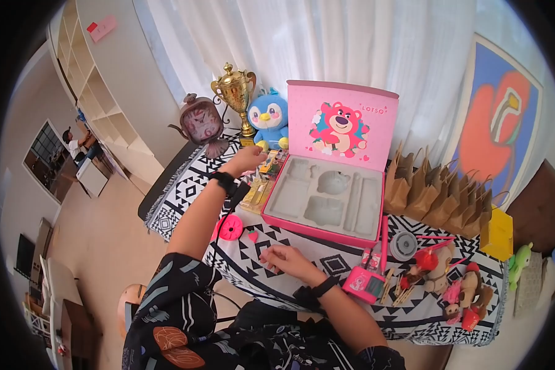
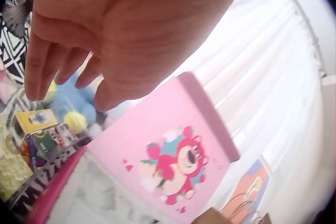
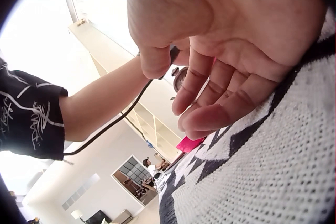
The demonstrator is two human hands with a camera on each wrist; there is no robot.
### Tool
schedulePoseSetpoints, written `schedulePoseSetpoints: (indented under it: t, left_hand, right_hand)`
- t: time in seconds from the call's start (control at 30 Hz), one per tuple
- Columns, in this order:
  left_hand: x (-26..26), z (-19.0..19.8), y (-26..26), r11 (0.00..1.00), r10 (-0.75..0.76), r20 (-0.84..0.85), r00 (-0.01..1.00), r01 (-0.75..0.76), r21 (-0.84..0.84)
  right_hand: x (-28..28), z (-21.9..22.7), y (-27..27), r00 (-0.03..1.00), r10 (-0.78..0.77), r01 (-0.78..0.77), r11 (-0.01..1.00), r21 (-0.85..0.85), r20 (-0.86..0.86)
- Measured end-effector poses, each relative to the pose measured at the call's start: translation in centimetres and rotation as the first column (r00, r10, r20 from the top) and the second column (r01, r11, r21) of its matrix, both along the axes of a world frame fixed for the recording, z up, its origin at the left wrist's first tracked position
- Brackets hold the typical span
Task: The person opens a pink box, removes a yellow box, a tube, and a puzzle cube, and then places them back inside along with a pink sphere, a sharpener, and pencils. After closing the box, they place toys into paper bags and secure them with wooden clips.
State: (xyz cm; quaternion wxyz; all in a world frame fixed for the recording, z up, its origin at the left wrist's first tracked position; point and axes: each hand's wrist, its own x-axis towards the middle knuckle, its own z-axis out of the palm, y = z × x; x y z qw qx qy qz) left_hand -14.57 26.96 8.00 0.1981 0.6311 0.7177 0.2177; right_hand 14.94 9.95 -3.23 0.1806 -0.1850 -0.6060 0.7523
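Note:
My left hand (image 1: 245, 161) reaches over the table's far left part, fingers loosely bent with nothing between them. In the left wrist view it hangs above small colourful packets (image 2: 50, 137) and a blue penguin plush (image 2: 73, 100). Just right of it stands a raised-lid pink box (image 1: 299, 233) with a bear on the lid and a grey moulded insert (image 1: 293, 200) with bare hollows. My right hand (image 1: 287, 262) hovers low over the patterned cloth (image 1: 336, 264), fingers relaxed and holding nothing. Left of it lie a small strawberry-shaped piece (image 1: 253, 236) and a bright pink round spool-like thing (image 1: 230, 227).
Behind stand a gold trophy (image 1: 234, 92) and an ornate clock (image 1: 201, 120). Brown paper bags (image 1: 435, 197) line the right, by a yellow box (image 1: 497, 234). Front right hold a pink device (image 1: 365, 282), a grey round container (image 1: 404, 245) and several small dolls (image 1: 468, 290).

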Motion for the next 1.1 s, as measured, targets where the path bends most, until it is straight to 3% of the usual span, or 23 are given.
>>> schedulePoseSetpoints:
  t: [0.03, 0.07, 0.1, 0.2, 0.4, 0.47, 0.53, 0.6, 0.67, 0.73, 0.77, 0.83, 0.87, 0.93, 0.97, 1.03, 1.07, 1.1]
  left_hand:
    - [-0.3, 0.9, -1.4, 0.999, -0.024, 0.071, 0.997, 0.020, 0.047]
    - [1.0, 3.2, -4.5, 0.996, -0.016, 0.255, 0.967, -0.007, 0.092]
    - [1.8, 5.0, -7.5, 0.986, -0.061, 0.304, 0.951, 0.010, 0.168]
    - [2.1, 5.8, -14.5, 0.967, 0.031, 0.497, 0.867, -0.152, 0.204]
    - [2.2, -3.2, -25.2, 0.836, 0.268, 0.697, 0.665, -0.520, 0.175]
    - [3.6, -5.8, -26.1, 0.725, 0.429, 0.520, 0.739, -0.625, 0.289]
    - [5.4, -5.5, -26.8, 0.742, 0.463, 0.154, 0.873, -0.477, 0.471]
    - [6.1, -5.9, -26.5, 0.747, 0.433, -0.069, 0.899, -0.315, 0.585]
    - [6.0, -6.7, -26.1, 0.798, 0.414, -0.059, 0.908, -0.330, 0.504]
    - [6.0, -7.6, -25.6, 0.840, 0.431, -0.217, 0.876, -0.301, 0.452]
    - [6.0, -8.1, -25.3, 0.835, 0.422, -0.221, 0.879, -0.282, 0.473]
    - [5.4, -9.7, -24.8, 0.850, 0.406, -0.224, 0.886, -0.276, 0.449]
    - [5.3, -10.4, -24.6, 0.859, 0.399, -0.236, 0.886, -0.270, 0.435]
    - [5.6, -10.1, -24.6, 0.853, 0.377, -0.201, 0.904, -0.254, 0.456]
    - [5.7, -10.1, -24.7, 0.842, 0.382, -0.171, 0.908, -0.265, 0.470]
    - [5.9, -10.5, -24.8, 0.811, 0.394, -0.143, 0.908, -0.271, 0.518]
    - [6.2, -10.4, -24.9, 0.800, 0.393, -0.120, 0.912, -0.275, 0.533]
    - [6.1, -11.1, -25.0, 0.785, 0.400, -0.149, 0.904, -0.255, 0.564]
  right_hand:
    - [0.0, 0.0, 0.0, 1.000, 0.005, -0.005, 1.000, -0.006, 0.001]
    - [0.0, 0.0, -0.1, 1.000, -0.005, 0.005, 1.000, 0.000, -0.005]
    - [-0.1, 0.1, -0.1, 1.000, -0.013, 0.013, 1.000, 0.007, -0.009]
    - [-0.2, 0.1, 0.1, 1.000, -0.014, 0.015, 0.999, -0.042, 0.017]
    - [-0.1, -0.4, 0.2, 0.999, -0.036, 0.036, 0.999, -0.019, 0.034]
    - [0.1, 0.2, 0.1, 0.997, -0.052, 0.052, 0.999, 0.005, 0.057]
    - [0.3, 0.6, 0.0, 0.995, -0.051, 0.048, 0.998, 0.038, 0.091]
    - [0.4, 0.8, -0.1, 0.993, -0.066, 0.063, 0.997, 0.038, 0.093]
    - [1.0, 2.3, -0.3, 0.992, -0.093, 0.090, 0.995, 0.040, 0.085]
    - [2.8, 5.6, -1.6, 0.982, -0.173, 0.146, 0.949, 0.280, 0.075]
    - [3.9, 7.2, -2.1, 0.980, -0.181, 0.151, 0.949, 0.278, 0.087]
    - [7.0, 10.3, -3.0, 0.967, -0.253, 0.210, 0.853, 0.477, 0.028]
    - [8.7, 12.0, -3.4, 0.963, -0.267, 0.216, 0.852, 0.478, 0.041]
    - [12.2, 14.2, -4.3, 0.866, -0.486, 0.300, 0.693, 0.656, 0.116]
    - [14.0, 14.1, -4.5, 0.856, -0.500, 0.303, 0.689, 0.658, 0.130]
    - [17.1, 13.7, -5.1, 0.690, -0.709, 0.339, 0.493, 0.802, 0.144]
    - [17.9, 13.6, -5.3, 0.674, -0.722, 0.335, 0.487, 0.806, 0.156]
    - [18.7, 13.5, -5.6, 0.627, -0.763, 0.250, 0.386, 0.888, 0.155]
